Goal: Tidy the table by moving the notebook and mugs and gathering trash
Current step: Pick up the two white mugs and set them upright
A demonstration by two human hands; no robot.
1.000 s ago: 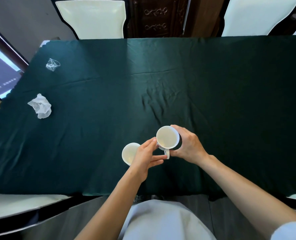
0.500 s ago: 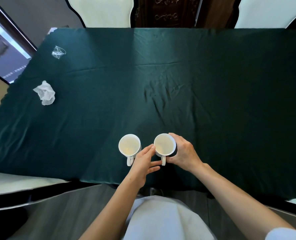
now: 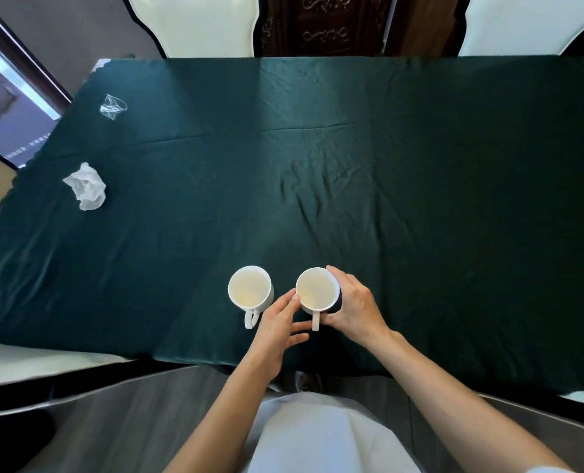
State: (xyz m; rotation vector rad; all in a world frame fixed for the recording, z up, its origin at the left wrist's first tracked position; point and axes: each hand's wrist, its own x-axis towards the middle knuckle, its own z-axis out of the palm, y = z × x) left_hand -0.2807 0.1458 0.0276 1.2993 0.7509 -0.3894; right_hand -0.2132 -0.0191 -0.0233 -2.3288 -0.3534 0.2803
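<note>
My right hand is wrapped round the far side of the right mug, fingers curled on its wall and thumb low near the handle, so it is clamped on that mug. My left hand lies with its fingers spread and loose: one fingertip touches the near left of the right mug's rim, the others point at its handle, and it grips nothing. The left mug stands free just beside that hand, upright on the tabletop, its handle turned toward me. Both mugs look empty and stand near the front edge, close together but not touching.

I judge the step in hand to be setting the pair side by side. To do it well I should keep the right mug flat on its base, ease my grip off without dragging the cloth, which is already wrinkled just beyond, and leave the handles pointing the same way. My left fingertip should only steady the rim, not tip it.

Far off on the left lie the trash: a crumpled tissue and, further back near the corner, a crushed clear plastic cup. Those wait. I see no notebook from here.
</note>
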